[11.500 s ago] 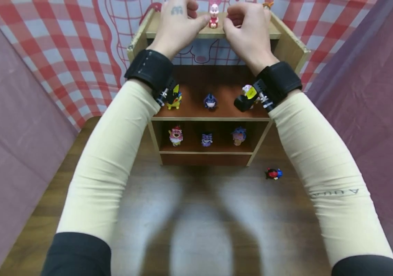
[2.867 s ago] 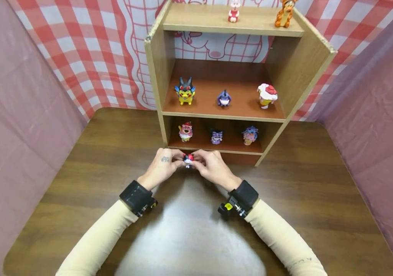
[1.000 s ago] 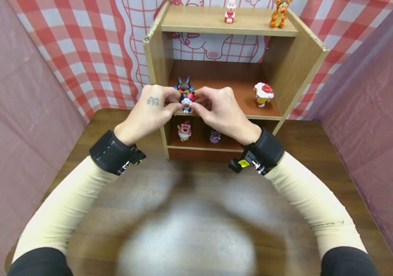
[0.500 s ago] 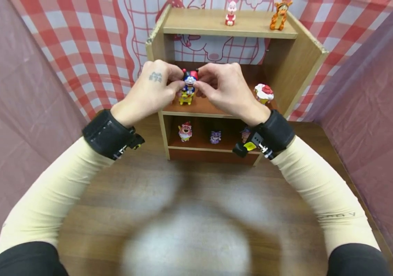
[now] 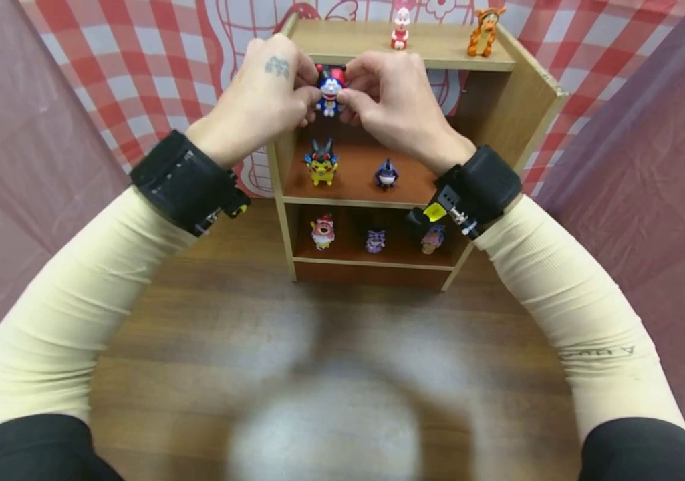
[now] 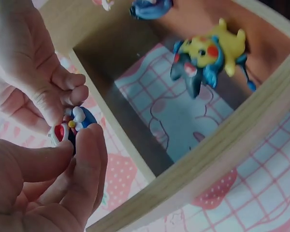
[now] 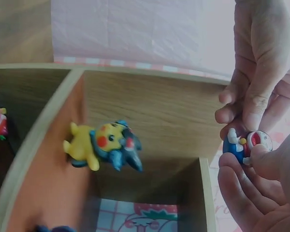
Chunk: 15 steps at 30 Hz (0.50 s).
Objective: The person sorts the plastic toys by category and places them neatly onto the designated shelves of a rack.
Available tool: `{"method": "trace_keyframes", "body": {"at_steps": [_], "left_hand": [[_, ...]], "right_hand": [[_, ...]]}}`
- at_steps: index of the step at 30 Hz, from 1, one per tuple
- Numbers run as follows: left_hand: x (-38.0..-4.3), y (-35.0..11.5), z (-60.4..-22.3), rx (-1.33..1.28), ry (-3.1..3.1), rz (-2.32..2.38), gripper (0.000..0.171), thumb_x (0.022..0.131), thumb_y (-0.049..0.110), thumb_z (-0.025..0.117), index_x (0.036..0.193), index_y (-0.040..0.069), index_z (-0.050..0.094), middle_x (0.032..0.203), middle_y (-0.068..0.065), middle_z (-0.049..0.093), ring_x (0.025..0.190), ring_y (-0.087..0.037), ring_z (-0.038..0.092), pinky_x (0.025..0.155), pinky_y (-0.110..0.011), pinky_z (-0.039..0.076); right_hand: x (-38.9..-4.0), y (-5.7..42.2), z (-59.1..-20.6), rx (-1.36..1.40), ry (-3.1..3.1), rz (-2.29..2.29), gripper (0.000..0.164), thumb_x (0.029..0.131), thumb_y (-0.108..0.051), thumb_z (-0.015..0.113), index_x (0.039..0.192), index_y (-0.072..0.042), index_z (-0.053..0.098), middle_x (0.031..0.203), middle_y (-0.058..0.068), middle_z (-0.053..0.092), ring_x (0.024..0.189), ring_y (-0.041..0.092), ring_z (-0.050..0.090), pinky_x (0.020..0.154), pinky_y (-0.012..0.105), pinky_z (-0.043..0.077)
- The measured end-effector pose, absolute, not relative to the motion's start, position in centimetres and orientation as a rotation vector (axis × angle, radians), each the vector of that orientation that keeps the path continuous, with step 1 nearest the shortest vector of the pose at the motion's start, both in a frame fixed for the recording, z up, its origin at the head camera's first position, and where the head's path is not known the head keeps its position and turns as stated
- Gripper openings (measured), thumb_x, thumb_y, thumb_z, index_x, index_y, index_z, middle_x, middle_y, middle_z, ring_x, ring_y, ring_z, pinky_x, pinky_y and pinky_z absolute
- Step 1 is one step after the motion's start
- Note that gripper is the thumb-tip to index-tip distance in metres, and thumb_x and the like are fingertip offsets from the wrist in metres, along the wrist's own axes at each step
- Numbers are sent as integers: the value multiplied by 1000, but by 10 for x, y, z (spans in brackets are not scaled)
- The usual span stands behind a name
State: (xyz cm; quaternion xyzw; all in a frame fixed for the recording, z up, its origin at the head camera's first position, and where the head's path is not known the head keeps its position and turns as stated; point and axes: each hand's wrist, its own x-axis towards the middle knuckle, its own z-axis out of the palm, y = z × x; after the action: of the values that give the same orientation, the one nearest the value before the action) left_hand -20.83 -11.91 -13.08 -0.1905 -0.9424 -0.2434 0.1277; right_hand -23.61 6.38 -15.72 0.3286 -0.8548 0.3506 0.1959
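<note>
A small blue and white cat figurine point(image 5: 330, 92) in a red and black jester hat is held upright in front of the shelf's upper part. My left hand point(image 5: 272, 93) pinches its left side between thumb and fingers, and my right hand point(image 5: 393, 100) pinches the other side. In the left wrist view the figurine point(image 6: 75, 123) shows its red mouth and yellow bell between the fingertips. The right wrist view has the same figurine point(image 7: 246, 144) close to the top board's front edge. Below the hands, a yellow figurine with a black hood point(image 5: 321, 164) stands on the middle shelf.
The wooden shelf unit point(image 5: 372, 200) carries a pink figurine point(image 5: 399, 30) and an orange tiger figurine point(image 5: 484, 33) on top. A dark blue donkey figurine point(image 5: 387, 174) stands mid-shelf. Lower down are a red-hatted bear point(image 5: 322, 232), a purple figurine point(image 5: 375, 240) and a blue-topped one point(image 5: 432, 238).
Both hands reached the tabletop, gripped the cat figurine together and lifted it past the lower and middle shelves toward the top board. Earlier it lay on the table at the right.
</note>
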Motion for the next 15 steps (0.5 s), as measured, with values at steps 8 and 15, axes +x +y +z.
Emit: {"method": "trace_keyframes", "body": {"at_steps": [8,15], "left_hand": [[-226,-115,-105,-462,-2786,-686,33,106,19,52,132,3,64,108,-4,69,74,-3,59,72,-18,52],[-247,-117,-89,-423,-2856,-636,36,105,27,53,132,5,63,92,5,56,76,0,51,75,-22,43]], "right_hand": [[-252,63,-134,864,-2428,789,25,103,-16,60,119,-1,70,108,12,77,78,-1,64,73,13,51],[-268,61,-120,787,-2501,719,27,106,-19,54,123,-2,66,113,9,73,83,1,62,77,16,45]]}}
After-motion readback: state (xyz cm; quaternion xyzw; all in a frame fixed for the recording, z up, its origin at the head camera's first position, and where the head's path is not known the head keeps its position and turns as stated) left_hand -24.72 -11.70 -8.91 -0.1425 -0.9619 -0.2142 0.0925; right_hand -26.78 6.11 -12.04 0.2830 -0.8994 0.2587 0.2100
